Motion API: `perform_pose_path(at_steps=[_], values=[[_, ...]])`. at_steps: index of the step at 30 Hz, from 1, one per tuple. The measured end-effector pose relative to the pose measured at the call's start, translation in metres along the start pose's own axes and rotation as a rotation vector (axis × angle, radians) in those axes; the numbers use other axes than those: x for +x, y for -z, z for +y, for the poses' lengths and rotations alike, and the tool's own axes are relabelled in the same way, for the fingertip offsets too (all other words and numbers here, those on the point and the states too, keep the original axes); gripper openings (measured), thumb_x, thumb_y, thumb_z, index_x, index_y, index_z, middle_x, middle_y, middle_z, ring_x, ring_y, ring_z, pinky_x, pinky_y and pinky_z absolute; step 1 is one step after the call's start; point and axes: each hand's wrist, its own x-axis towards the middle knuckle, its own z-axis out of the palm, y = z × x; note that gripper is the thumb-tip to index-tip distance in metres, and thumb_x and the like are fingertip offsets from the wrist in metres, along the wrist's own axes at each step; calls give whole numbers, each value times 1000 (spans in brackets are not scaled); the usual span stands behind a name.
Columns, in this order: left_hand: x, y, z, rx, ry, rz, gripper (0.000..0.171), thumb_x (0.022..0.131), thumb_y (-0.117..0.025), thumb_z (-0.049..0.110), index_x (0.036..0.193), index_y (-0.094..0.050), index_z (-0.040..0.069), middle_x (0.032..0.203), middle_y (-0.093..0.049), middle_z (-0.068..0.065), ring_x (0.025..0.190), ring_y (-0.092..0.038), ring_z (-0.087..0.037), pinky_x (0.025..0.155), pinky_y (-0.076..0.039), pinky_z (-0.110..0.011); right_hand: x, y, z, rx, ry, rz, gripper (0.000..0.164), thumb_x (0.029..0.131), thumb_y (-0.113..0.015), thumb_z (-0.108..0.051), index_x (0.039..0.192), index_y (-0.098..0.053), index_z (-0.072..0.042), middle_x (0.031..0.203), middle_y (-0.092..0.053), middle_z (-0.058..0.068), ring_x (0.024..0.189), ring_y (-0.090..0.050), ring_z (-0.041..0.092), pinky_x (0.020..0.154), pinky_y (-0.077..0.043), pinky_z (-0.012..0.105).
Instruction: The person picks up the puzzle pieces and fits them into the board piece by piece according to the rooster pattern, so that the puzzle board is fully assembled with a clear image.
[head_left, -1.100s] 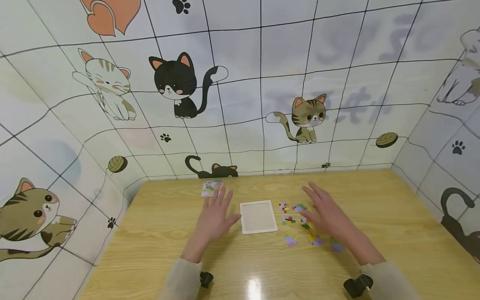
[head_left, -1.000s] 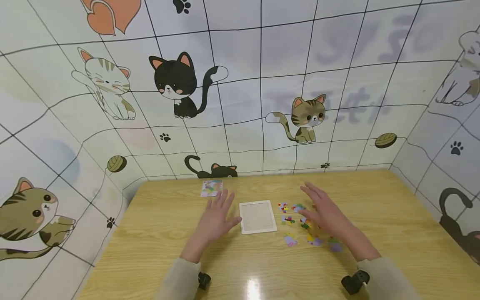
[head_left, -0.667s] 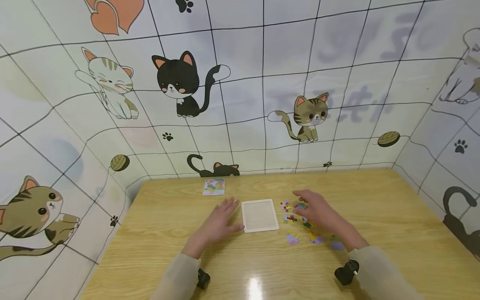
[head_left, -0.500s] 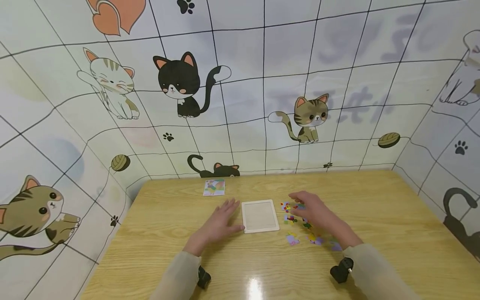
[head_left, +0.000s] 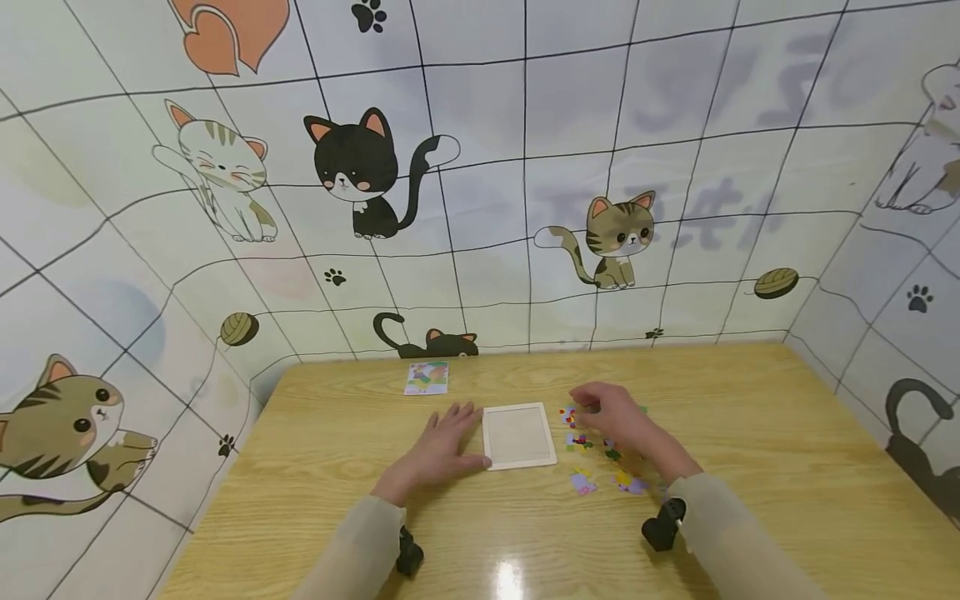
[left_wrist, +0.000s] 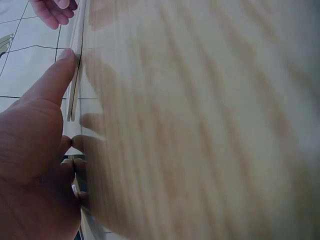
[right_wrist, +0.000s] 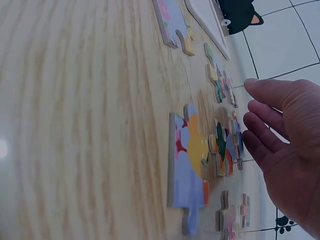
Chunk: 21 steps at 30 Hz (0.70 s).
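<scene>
A white square puzzle tray (head_left: 519, 437) lies bare in the middle of the table. My left hand (head_left: 441, 451) is spread flat at its left side, the thumb at the tray's lower left corner; in the left wrist view that thumb meets the tray's edge (left_wrist: 74, 95). My right hand (head_left: 617, 417) hovers low over the colourful jigsaw pieces, its fingertips beside the red-and-yellow piece (head_left: 567, 416) at the back left of the group. In the right wrist view, the thumb and fingers of the right hand (right_wrist: 295, 130) are apart, with nothing between them. The hand hides some pieces.
More jigsaw pieces lie toward the front, among them a purple one (head_left: 582, 482) and a yellow-and-purple one (head_left: 630, 482). A picture card (head_left: 426, 378) lies at the table's back left. Walls printed with cats enclose the wooden table (head_left: 315, 467).
Both hands have come down toward the table, the left to the tray's corner. My right hand has moved left over the pieces, its fingers drawing closer together.
</scene>
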Motion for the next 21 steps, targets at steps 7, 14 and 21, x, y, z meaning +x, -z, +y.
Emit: perform_pose_path(at_steps=[7, 14, 21], values=[[2, 0, 2, 33, -2, -23, 88, 95, -68, 52, 160, -33, 5, 168, -22, -17, 155, -13, -41, 119, -6, -65, 7, 2, 10, 52, -7, -40, 41, 98, -69, -8, 136, -60, 6, 127, -64, 18, 115, -59, 36, 96, -50, 52], [2, 3, 4, 54, -16, -44, 89, 95, -69, 52, 161, -32, 7, 168, -22, -18, 155, -12, -41, 119, -6, -65, 10, 5, 13, 64, -23, -77, 39, 97, -71, -11, 132, -63, 4, 124, -66, 14, 110, -59, 30, 95, -49, 48], [4, 5, 4, 90, -17, -51, 89, 94, -68, 54, 162, -32, 9, 168, -21, -17, 155, -12, -41, 120, -8, -64, 13, 7, 14, 54, -5, -99, 40, 95, -76, -17, 129, -65, 2, 118, -66, 10, 106, -59, 27, 94, -48, 46]])
